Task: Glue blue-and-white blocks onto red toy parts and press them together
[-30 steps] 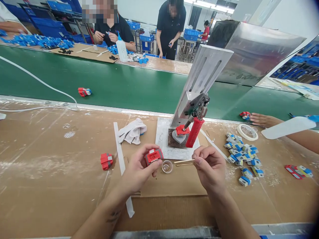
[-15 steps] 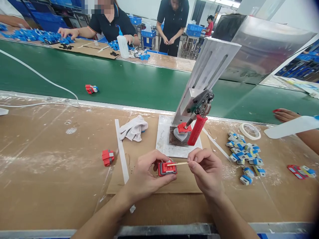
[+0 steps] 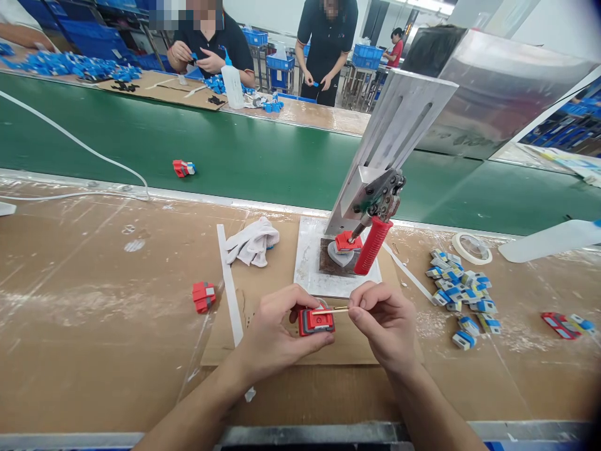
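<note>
Between the thumb and fingers of my left hand [image 3: 286,326] is a red and grey plastic toy part [image 3: 317,321], its recessed face turned up. My right hand [image 3: 382,319] pinches a thin wooden stick [image 3: 335,310], whose far end lies against the recess of that part. Just beyond my hands, a toggle clamp with a red handle [image 3: 373,245] presses on another red part [image 3: 347,241] seated in a fixture on a white plate [image 3: 307,269]. A similar red and grey piece [image 3: 203,297] rests on the table to the left.
A white glove [image 3: 253,241] lies behind my left hand. Several blue and grey pieces [image 3: 462,288] are heaped at right, near a tape roll [image 3: 472,248] and a white bottle [image 3: 549,241]. A green conveyor belt [image 3: 258,156] runs behind, carrying a red piece [image 3: 183,168]. People sit and stand beyond.
The red piece on the belt has shifted right. My stick has moved slightly left over the part. Another person's hand at the right has gone from view, and the seated person's hands have risen together.
</note>
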`<state>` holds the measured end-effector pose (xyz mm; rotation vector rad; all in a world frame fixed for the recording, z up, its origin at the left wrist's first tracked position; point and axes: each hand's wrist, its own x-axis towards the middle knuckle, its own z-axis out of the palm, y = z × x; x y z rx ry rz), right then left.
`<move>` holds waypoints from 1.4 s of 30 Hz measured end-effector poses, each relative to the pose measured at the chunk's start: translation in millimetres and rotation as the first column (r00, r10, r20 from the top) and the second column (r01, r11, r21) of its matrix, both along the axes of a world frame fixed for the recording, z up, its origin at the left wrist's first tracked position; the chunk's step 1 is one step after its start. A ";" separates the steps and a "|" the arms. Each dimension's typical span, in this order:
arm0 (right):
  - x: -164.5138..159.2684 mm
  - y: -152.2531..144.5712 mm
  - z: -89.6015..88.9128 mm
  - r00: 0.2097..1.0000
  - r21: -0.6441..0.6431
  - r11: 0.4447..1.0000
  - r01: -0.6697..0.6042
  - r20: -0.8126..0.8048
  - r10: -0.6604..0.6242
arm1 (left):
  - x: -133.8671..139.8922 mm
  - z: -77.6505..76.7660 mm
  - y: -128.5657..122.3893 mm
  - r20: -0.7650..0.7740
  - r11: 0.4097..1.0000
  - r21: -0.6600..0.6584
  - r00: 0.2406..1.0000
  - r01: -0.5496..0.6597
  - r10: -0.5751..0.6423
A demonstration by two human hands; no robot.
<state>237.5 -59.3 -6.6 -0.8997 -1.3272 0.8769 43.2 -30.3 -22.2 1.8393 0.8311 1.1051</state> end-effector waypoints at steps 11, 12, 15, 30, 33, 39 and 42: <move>3.5 0.2 0.4 0.989 0.078 0.995 0.069 0.127 -0.079 | -1.4 0.9 0.9 -0.012 0.998 0.038 0.999 -0.043 0.044; 4.2 0.1 0.0 0.986 0.082 0.994 0.075 0.142 -0.086 | -2.0 0.8 1.3 -0.014 0.997 0.049 0.998 -0.054 0.055; 6.2 -0.5 -1.1 0.979 0.091 0.992 0.085 0.178 -0.100 | -3.4 0.2 2.2 -0.014 0.994 0.075 0.997 -0.074 0.075; 7.2 0.5 -3.7 0.956 0.136 0.985 0.103 0.260 -0.136 | -3.1 3.4 4.0 -0.031 0.981 0.147 0.991 -0.125 0.131; 7.4 0.5 -4.5 0.957 0.139 0.986 0.091 0.260 -0.125 | -2.9 5.0 3.6 -0.034 0.980 0.144 0.990 -0.133 0.140; 27.8 1.4 3.3 0.979 0.082 0.996 0.034 0.198 -0.050 | -4.3 5.0 3.0 -0.016 0.986 0.093 0.990 -0.140 0.142; 36.9 4.8 2.5 0.933 -0.015 0.998 -0.060 0.354 0.062 | -4.5 2.4 4.0 0.021 0.990 -0.036 0.990 -0.139 0.139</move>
